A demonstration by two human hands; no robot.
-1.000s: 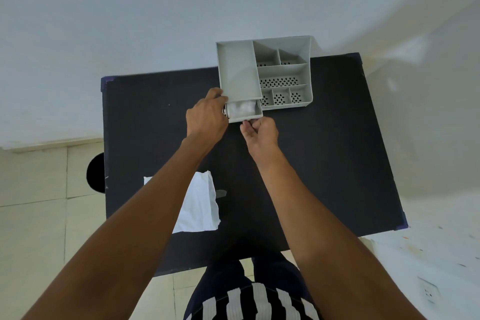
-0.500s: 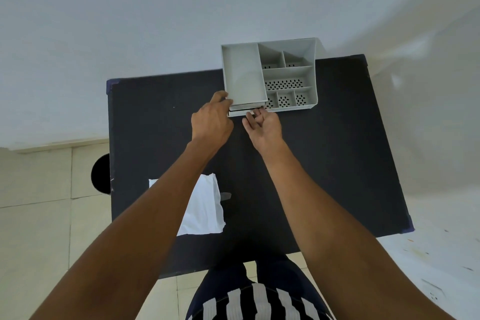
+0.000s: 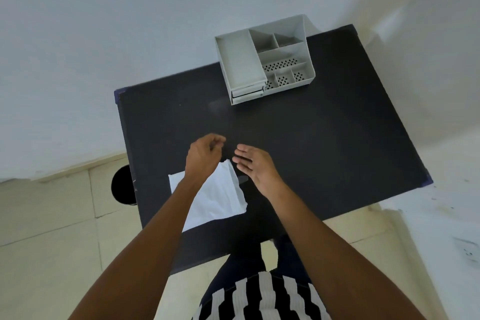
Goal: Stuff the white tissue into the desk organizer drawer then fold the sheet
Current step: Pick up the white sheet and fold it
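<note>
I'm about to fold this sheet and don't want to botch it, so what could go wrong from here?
1. The white sheet lies at the table's near left edge, its near side right at the rim; a careless tug could slide it off.
2. The left arm lies across the sheet, hiding much of it, so its corners may be misjudged.
3. Both the left hand and right hand are empty above the sheet's far corner; gripping only there may fold it crooked.

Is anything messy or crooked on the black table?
Nothing much. The desk organizer sits upright with its drawers shut, and the white sheet lies flat, though turned at a slight angle to the table edge.
</note>
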